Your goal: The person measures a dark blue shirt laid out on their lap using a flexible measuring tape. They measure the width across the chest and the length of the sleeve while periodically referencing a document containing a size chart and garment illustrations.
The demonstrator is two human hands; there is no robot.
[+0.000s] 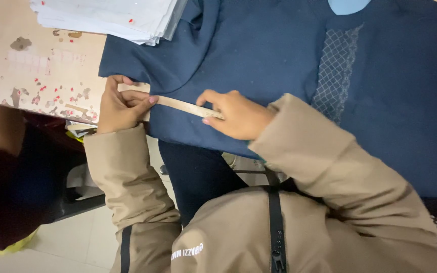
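- Worn beige tabletop (36, 65), paint chipped, red specks across it; navy garment (259, 60) spread over most of it.
- Left hand (120, 106) pinches one end of a pale measuring tape (185, 106), fingers curled closed on it at the garment's left edge.
- Right hand (236, 114) presses the tape's other end flat onto the navy fabric with its fingertips, thumb side tucked; grip closed on the tape.
- Tape runs taut between the hands, slightly slanted, lying on the garment's lower left part.
- Garment has a grey diamond-quilted panel (336, 65) right of the hands.
- Stack of white papers (112, 17) at the table's far edge, touching the garment.
- Both sleeves tan jacket.
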